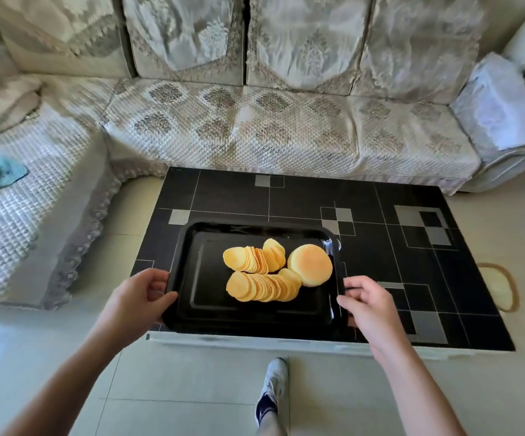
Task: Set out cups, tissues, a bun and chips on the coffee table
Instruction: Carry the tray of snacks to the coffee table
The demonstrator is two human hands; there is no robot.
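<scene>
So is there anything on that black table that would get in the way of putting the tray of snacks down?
Nothing visible does. The tray, held by the left hand and right hand at its two ends, carries the chips and bun above the coffee table, and no other object shows on the tabletop.

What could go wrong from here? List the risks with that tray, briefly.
1. The chips lie loose in fanned rows on the black tray, beside the bun; a tilt could slide them.
2. The left hand and right hand grip only the short edges, so a slip could tip it.
3. The tray sits near the coffee table front edge.
</scene>
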